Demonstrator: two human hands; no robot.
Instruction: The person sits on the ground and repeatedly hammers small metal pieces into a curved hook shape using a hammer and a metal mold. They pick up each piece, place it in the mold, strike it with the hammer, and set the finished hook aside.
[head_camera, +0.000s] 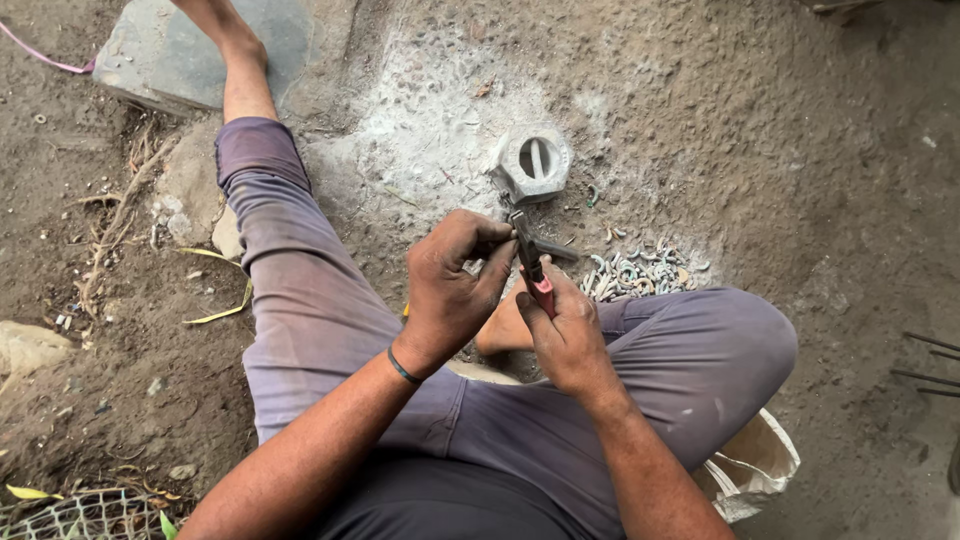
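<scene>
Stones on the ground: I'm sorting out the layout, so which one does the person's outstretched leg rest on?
The flat grey slab at top left; the foot lies across it. The pale stone at the left edge is untouched.

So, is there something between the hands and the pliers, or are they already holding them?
Nothing visible is between them. The right hand grips the red-handled pliers directly, and the left hand touches their upper part. Both hover over the grey metal block on the ground.

Person seated on dirt ground (800, 150), right hand (570, 335) gripping red-handled pliers (532, 265), left hand (455, 285) pinching at plier tip. Hexagonal metal block (532, 163) just beyond hands. Pile of small bent metal pieces (640, 270) beside right knee. White sack (755, 465) under right thigh.
</scene>
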